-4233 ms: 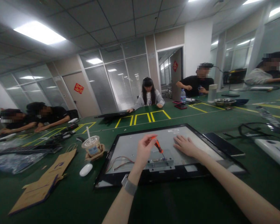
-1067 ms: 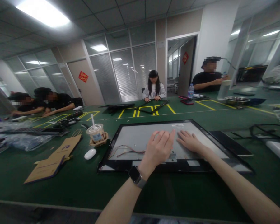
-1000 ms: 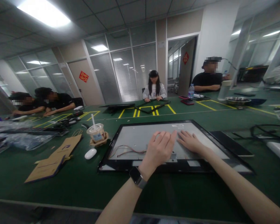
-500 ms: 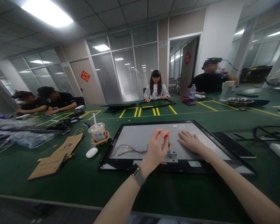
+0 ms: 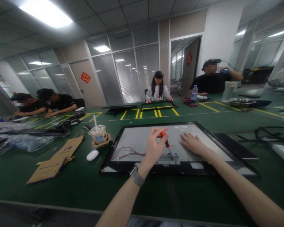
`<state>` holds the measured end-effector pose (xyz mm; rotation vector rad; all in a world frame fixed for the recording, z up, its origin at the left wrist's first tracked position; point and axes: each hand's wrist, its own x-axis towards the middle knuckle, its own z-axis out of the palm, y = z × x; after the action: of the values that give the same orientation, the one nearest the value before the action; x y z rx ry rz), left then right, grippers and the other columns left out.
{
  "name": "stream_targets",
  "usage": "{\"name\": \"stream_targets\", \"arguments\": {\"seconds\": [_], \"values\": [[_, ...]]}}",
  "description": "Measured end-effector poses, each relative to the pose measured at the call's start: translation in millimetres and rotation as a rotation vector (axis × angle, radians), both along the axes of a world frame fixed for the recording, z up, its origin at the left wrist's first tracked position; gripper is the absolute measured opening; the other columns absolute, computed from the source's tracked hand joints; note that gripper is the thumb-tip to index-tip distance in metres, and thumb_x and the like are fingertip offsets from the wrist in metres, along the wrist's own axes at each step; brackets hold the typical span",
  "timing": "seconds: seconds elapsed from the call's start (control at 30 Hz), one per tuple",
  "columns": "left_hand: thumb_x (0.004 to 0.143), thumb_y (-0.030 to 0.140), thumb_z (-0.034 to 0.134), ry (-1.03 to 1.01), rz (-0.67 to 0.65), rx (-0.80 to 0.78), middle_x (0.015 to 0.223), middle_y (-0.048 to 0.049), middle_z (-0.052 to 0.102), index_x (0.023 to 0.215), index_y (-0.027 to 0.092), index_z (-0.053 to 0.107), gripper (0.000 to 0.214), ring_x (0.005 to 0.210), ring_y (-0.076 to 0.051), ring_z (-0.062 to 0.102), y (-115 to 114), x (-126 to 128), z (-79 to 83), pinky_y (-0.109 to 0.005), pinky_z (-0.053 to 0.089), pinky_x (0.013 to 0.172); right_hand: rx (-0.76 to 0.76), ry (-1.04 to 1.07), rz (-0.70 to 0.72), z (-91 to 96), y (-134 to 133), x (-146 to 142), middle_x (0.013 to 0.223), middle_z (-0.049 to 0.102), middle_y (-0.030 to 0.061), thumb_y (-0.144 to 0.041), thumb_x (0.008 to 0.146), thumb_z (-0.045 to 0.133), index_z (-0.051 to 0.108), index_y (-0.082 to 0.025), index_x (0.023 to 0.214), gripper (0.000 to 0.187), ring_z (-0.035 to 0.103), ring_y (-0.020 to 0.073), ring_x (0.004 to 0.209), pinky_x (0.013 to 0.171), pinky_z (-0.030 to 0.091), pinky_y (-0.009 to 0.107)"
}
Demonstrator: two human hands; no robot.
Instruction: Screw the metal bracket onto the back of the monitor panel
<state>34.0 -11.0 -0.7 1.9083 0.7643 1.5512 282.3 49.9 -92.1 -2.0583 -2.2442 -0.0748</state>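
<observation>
Currently the left hand [image 5: 154, 146] grasps an orange-and-black screwdriver [image 5: 167, 144], slanting down rightward from its fingers to a silver metal bracket [image 5: 176, 159]; the right hand [image 5: 192, 143], farther off, lies open.

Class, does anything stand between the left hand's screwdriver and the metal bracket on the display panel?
Nothing visible does: the left hand holds the orange-and-black screwdriver, which slants down to the metal bracket unobstructed. The right hand rests on the display panel, right of the bracket.

screwdriver [image 5: 167, 144]: showing orange and black
panel [image 5: 132, 135]: showing grey, black border [image 5: 165, 170] running round
surface [image 5: 90, 186]: showing dark green, yellow lines [image 5: 209, 107] striping it
paper bag [image 5: 59, 156]: showing brown
</observation>
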Motion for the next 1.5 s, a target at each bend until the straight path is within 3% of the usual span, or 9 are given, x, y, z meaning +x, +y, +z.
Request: {"name": "stream_targets", "arguments": {"seconds": [0.2,0.27,0.43,0.63,0.83,1.03,1.17,1.33,1.5], "values": [[0.091,0.02,0.044,0.005,-0.229,-0.1,0.121,-0.0108,0.054,0.125,0.022,0.056,0.036,0.1,-0.017,0.06,0.3,-5.3,5.3,-0.032,0.051,0.086,-0.016,0.003,0.006,0.0,0.5,0.7,0.152,0.031,0.0137,-0.05,0.091,0.02,0.036,-0.021,0.143,0.061,0.027,0.0331,0.137,0.106,0.023,0.059],[0.09,0.018,0.046,0.02,-0.274,-0.118,0.119,-0.0105,0.058,0.126,0.022,0.055,0.037,0.096,-0.017,0.062,1.8,-6.4,5.6,-0.033,0.053,0.084,-0.02,0.007,0.001,1.4,-0.5,0.1,0.152,0.031,0.0141,-0.05,0.091,0.021,0.036,-0.021,0.143,0.061,0.027,0.0334,0.137,0.106,0.023,0.059],[0.083,0.025,0.061,0.115,-0.093,0.016,0.099,-0.0056,0.059,0.112,0.021,0.064,0.03,0.084,-0.013,0.06,1.1,-8.3,7.1,-0.026,0.056,0.073,-0.029,-0.004,-0.012,3.1,-2.0,-1.3,0.153,0.028,0.0141,-0.049,0.092,0.021,0.035,-0.018,0.143,0.061,0.025,0.0327,0.138,0.107,0.023,0.057],[0.088,0.016,0.05,0.143,-0.239,-0.034,0.114,-0.0088,0.059,0.127,0.024,0.052,0.041,0.096,-0.016,0.061,-1.4,-9.0,7.4,-0.03,0.055,0.079,-0.011,0.0,-0.005,3.0,-2.3,-2.5,0.151,0.031,0.015,-0.049,0.092,0.023,0.038,-0.017,0.142,0.061,0.028,0.0339,0.137,0.106,0.025,0.058],[0.08,0.026,0.066,0.197,-0.026,0.129,0.093,-0.0025,0.052,0.109,0.021,0.063,0.03,0.078,-0.012,0.057,1.5,-7.6,3.4,-0.027,0.054,0.073,0.024,0.049,0.036,3.4,0.5,-0.4,0.148,0.037,0.0153,-0.047,0.091,0.028,0.044,-0.018,0.138,0.057,0.033,0.0358,0.134,0.102,0.028,0.061],[0.085,0.012,0.05,0.283,-0.108,0.123,0.109,-0.0068,0.053,0.132,0.023,0.047,0.048,0.094,-0.015,0.058,0.6,-8.7,4.6,-0.032,0.052,0.086,0.011,0.314,0.296,10.6,-1.1,-8.1,0.143,0.046,0.0062,-0.038,0.089,0.035,0.056,-0.028,0.128,0.046,0.035,0.0296,0.135,0.109,0.019,0.058],[0.084,0.011,0.053,0.22,-0.145,0.018,0.109,-0.006,0.059,0.132,0.024,0.047,0.05,0.086,-0.013,0.061,6.0,-9.5,3.8,-0.028,0.055,0.078,-0.103,0.436,0.439,17.8,-6.1,-15.4,0.145,0.044,0.0029,-0.038,0.09,0.035,0.059,-0.031,0.125,0.044,0.029,0.028,0.138,0.11,0.01,0.06],[0.078,0.015,0.065,0.1,-0.025,0.004,0.094,-0.0019,0.058,0.12,0.022,0.057,0.044,0.072,-0.009,0.059,7.2,-12.8,9.7,-0.023,0.055,0.067,-0.141,0.459,0.447,20.8,-8.0,-15.8,0.147,0.041,0.0037,-0.041,0.089,0.037,0.059,-0.031,0.126,0.044,0.025,0.0287,0.139,0.11,0.005,0.061],[0.076,0.027,0.071,0.079,0.125,0.127,0.089,0.0008,0.051,0.113,0.023,0.06,0.039,0.068,-0.007,0.056,6.6,-24.4,19.2,-0.018,0.054,0.061,-0.133,0.44,0.429,19.5,-7.9,-16.4,0.146,0.042,0.0036,-0.042,0.088,0.038,0.059,-0.031,0.126,0.044,0.025,0.0283,0.139,0.111,0.006,0.06]]}}
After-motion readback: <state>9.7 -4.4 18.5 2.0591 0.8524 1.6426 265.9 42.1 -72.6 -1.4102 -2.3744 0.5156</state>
